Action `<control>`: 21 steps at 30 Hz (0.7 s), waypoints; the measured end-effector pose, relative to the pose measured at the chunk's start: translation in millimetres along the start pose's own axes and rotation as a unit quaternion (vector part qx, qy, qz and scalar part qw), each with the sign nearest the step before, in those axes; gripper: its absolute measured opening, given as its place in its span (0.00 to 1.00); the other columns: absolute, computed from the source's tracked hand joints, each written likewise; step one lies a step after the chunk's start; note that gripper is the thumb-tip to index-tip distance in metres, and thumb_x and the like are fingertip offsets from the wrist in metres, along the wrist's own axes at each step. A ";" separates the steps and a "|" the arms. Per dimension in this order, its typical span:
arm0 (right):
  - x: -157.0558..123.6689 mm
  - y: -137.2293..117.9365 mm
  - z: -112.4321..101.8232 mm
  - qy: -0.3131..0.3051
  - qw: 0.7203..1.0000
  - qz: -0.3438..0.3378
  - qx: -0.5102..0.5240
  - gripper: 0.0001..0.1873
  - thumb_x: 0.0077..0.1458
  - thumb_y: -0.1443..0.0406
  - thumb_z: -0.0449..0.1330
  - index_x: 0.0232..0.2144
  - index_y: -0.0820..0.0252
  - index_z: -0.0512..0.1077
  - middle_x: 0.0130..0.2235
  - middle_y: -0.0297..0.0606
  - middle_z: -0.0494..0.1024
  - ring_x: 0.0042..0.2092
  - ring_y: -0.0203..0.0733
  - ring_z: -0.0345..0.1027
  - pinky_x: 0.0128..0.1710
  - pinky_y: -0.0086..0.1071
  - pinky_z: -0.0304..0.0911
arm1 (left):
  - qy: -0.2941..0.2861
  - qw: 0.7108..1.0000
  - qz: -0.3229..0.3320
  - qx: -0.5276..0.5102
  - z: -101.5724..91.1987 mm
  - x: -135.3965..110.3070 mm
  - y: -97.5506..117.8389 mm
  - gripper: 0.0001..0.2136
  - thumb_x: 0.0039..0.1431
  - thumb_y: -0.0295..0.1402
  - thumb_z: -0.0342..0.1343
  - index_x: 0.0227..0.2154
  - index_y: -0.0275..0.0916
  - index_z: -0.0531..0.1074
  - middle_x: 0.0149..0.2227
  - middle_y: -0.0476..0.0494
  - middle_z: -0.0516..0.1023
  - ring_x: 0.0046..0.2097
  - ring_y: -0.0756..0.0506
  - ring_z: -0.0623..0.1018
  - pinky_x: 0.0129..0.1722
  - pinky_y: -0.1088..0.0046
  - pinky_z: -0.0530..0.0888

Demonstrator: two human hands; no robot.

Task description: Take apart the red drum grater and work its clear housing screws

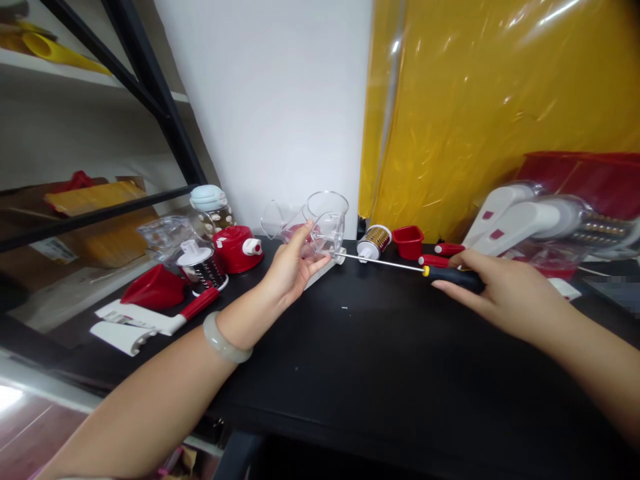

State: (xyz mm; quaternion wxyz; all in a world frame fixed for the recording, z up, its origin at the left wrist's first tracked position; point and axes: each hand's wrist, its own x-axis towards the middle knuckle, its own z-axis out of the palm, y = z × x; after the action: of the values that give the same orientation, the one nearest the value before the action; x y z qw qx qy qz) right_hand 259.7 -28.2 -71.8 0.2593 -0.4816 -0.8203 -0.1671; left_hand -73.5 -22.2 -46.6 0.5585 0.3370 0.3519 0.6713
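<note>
My left hand (291, 267) grips a clear plastic housing (320, 223) with round openings, holding it on the black table (360, 360) near the white wall. My right hand (495, 290) is closed round the black handle of a screwdriver (453, 275). Its long metal shaft (380, 262) runs left, and the tip meets the base of the clear housing. A pale jade bangle (225, 340) sits on my left wrist.
Left of the housing lie a red lid (235, 248), a steel grater drum (203, 267), a red scoop (155, 287) and white parts (133, 327). Behind the screwdriver stand another drum (374, 241) and a red cup (407, 241). White-handled units (530, 220) lie at the right.
</note>
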 end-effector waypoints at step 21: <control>3.4 1.6 0.2 0.036 0.996 -0.045 0.074 0.18 0.63 0.59 0.55 0.53 0.49 0.74 0.50 0.49 0.73 0.51 0.62 0.75 0.44 0.53 0.74 | -0.009 1.000 0.001 0.014 1.4 -2.0 3.0 0.19 0.49 0.42 0.72 0.41 0.42 0.73 0.43 0.43 0.80 0.45 0.43 0.80 0.42 0.66 0.80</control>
State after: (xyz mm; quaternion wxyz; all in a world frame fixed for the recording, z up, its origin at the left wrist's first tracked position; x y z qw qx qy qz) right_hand 259.7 -24.9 -70.0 0.3160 -0.4174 -0.8412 -0.1352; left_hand -73.5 -24.5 -43.5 0.5566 0.3511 0.3558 0.6636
